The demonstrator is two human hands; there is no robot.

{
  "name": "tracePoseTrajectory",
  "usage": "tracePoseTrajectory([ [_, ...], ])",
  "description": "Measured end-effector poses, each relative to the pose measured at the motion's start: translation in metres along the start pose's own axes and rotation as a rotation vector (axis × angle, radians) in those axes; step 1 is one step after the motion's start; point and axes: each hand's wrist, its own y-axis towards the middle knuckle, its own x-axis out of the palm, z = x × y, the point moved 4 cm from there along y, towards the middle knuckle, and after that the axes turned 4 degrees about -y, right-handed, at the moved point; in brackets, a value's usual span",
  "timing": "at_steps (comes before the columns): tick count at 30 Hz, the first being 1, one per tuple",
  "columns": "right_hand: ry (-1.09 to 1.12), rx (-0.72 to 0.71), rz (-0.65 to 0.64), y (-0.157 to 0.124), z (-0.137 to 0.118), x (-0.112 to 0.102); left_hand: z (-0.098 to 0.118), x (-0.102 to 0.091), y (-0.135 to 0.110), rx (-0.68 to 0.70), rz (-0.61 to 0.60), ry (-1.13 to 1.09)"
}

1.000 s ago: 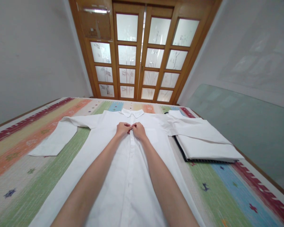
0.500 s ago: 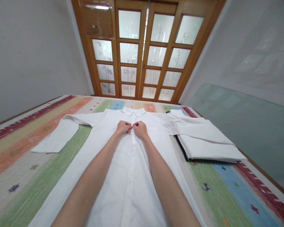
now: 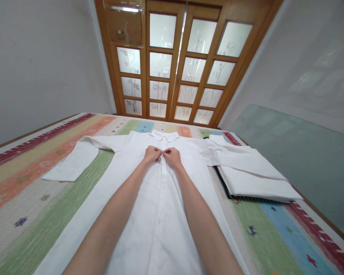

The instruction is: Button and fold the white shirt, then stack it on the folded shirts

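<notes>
Centre frame, left hand [image 3: 153, 154] and right hand [image 3: 172, 156] meet, fingers pinching the white shirt [image 3: 143, 229] at its placket [image 3: 162, 183]; apparently fastening work; next calls for fine, steady fingertip control.

Home interior, it appears | wood doors [image 3: 199, 57] with plant-patterned frosted panes [image 3: 161, 64] at the far end | plain walls [image 3: 40, 68] either side | shirt [image 3: 160, 191] spread on striped cloth [image 3: 57, 210]

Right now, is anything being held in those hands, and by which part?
Yes: the left hand and right hand pinch the white shirt at its front placket, below the collar. What exactly they grip there is too small to tell.
</notes>
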Motion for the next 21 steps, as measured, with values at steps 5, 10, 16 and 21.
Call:
tracePoseTrajectory([
  [5,-0.018,0.026,-0.011,-0.0006,-0.0002,0.0000,0.0038,0.0022,-0.0034,0.022,-0.003,0.045],
  [10,-0.032,0.050,-0.045,-0.0008,-0.0013,-0.0007,0.0074,0.0033,-0.0082,0.036,0.001,0.074],
  [16,-0.049,0.086,-0.115,-0.0003,-0.0036,-0.0021,0.0062,0.0017,-0.0066,0.037,-0.022,0.111],
  [21,-0.088,0.143,-0.190,0.0068,-0.0062,-0.0058,0.0045,0.0014,-0.0028,0.057,-0.042,0.153],
])
